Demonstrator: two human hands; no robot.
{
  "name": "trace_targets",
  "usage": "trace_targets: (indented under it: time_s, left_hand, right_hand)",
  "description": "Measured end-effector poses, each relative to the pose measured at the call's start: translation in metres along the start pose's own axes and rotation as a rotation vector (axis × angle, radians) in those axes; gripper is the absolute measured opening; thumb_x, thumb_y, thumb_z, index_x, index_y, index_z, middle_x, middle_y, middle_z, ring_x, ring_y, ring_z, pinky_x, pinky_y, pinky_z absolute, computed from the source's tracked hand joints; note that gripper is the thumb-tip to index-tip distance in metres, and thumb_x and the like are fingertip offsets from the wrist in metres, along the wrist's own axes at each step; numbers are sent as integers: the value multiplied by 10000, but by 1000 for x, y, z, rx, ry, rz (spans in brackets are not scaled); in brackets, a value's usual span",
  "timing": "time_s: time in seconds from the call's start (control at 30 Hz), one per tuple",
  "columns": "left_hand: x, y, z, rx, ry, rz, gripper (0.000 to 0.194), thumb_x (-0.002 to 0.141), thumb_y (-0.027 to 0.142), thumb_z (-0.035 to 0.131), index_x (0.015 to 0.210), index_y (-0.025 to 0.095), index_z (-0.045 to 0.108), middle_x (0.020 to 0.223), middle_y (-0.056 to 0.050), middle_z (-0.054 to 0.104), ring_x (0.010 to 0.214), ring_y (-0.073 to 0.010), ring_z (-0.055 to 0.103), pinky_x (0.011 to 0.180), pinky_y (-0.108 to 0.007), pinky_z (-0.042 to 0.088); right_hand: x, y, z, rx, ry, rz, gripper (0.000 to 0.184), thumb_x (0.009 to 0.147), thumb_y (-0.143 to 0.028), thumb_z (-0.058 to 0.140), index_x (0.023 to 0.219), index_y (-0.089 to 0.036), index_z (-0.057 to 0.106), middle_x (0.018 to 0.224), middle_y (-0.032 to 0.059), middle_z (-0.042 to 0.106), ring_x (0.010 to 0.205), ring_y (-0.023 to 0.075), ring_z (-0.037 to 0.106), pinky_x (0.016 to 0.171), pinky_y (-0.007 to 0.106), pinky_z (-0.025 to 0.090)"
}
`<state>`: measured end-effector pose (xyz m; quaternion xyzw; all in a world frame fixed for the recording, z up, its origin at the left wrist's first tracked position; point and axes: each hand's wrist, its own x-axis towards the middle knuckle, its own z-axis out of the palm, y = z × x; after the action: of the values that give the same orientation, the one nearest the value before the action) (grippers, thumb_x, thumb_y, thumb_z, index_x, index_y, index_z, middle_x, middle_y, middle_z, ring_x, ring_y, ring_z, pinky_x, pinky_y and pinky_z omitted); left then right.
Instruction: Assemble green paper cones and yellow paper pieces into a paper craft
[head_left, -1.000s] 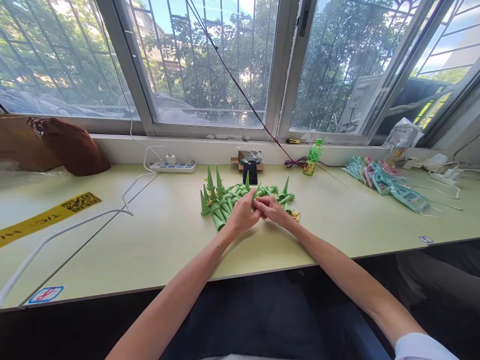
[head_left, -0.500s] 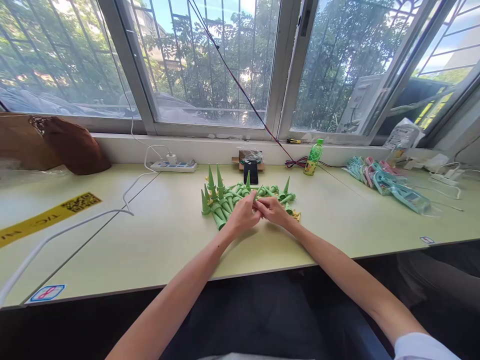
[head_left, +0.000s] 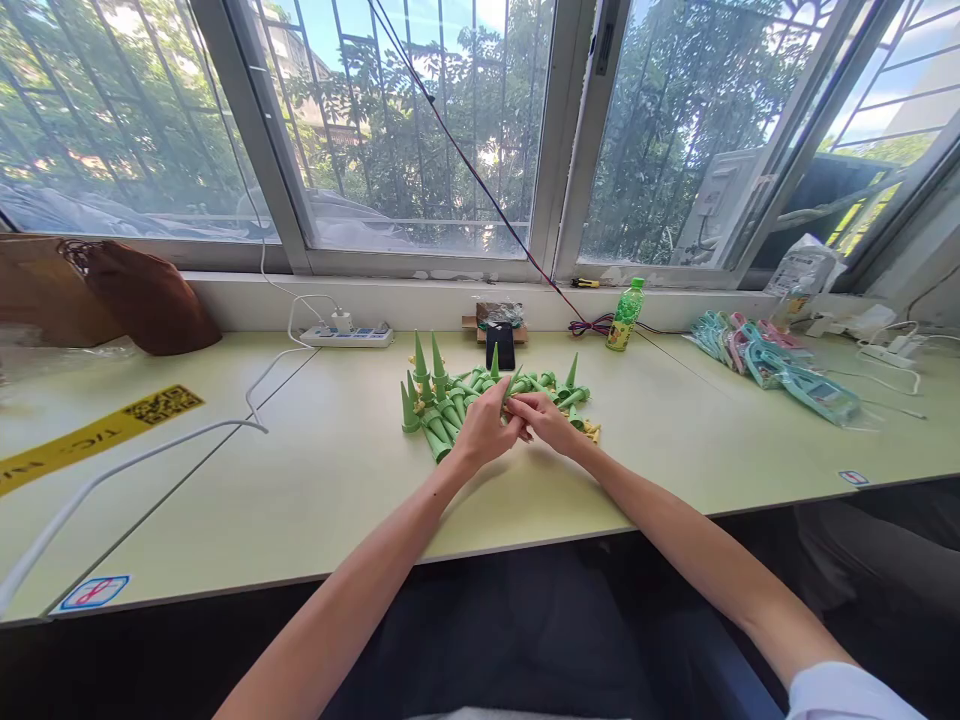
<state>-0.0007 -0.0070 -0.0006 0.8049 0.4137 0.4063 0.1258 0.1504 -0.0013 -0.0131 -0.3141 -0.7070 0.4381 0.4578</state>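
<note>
Over the worktop, left hand and right hand met, fingers closed about a green cone between them; further green cones lay from their ten to two o'clock, a phone at twelve.

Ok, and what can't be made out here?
In the head view:
Held green cone: base hidden by the left hand and right hand.
Yellow pieces: too small to tell their shape.
Yellow label: cut off by the left edge.
White sleeve: cut off by the bottom edge.
</note>
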Motion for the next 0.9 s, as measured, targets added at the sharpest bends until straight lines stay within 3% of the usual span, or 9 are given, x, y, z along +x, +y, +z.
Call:
trace_targets:
  time_s: [0.17,0.37,0.63,0.9]
  left_hand:
    - [0,-1,0,-4,14,2,611,799,179,567,1406,129,529,1200,-138,702,938,-224,688,832,-329,558]
    - [0,-1,0,-2,29,14,629,794,160,573,1420,125,526,1225,-142,692,1037,-250,684,900,-352,558]
    - [0,-1,0,-15,53,14,606,797,153,579,1402,137,540,1303,-143,661,1117,-254,667,975,-369,539]
    - [1,0,-1,-64,43,8,619,783,135,566,1400,109,522,1198,-145,697,998,-232,677,910,-355,545]
  right_hand:
    - [1,-3,1,251,-56,105,491,846,-568,681,609,-183,488,529,-48,453,431,76,431,417,228,360]
    - [1,-10,2,419,-99,187,504,806,-555,748,615,-180,471,545,-67,389,455,60,357,410,206,349]
    - [2,-8,0,491,-111,256,477,784,-538,785,652,-166,518,547,-67,426,455,57,376,419,198,372]
    - [3,-7,3,421,-26,218,441,764,-493,800,622,-155,554,521,-56,467,443,61,414,418,206,373]
